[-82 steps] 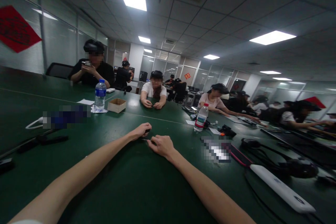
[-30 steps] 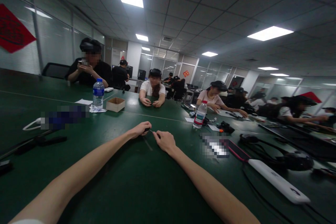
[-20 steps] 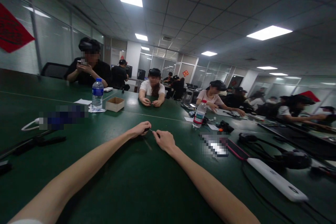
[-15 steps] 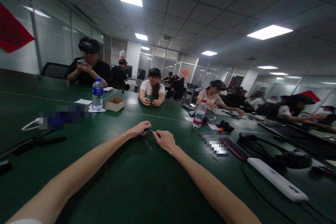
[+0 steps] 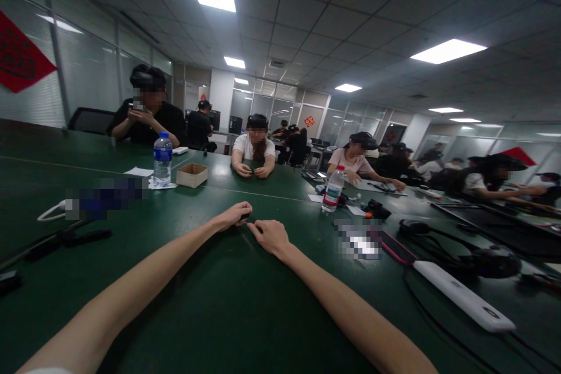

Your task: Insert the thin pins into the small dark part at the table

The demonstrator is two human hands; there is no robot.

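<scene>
Black, small object (image 5: 243,217) of unclear shape sits held in the left hand (image 5: 234,215), seemingly needing steadiness, the curled right hand (image 5: 270,236) just beside, its grip indeterminable.

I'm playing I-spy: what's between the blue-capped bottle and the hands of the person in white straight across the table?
In the head view, a small open box sits between the blue-capped bottle and that person's hands, nearer the bottle.

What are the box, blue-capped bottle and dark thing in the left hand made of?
The box looks like cardboard, maybe thin wood: matte, tan walls. The blue-capped bottle seems clear, shiny plastic: its lower part is see-through. The dark thing in the left hand is too small to tell.
</scene>
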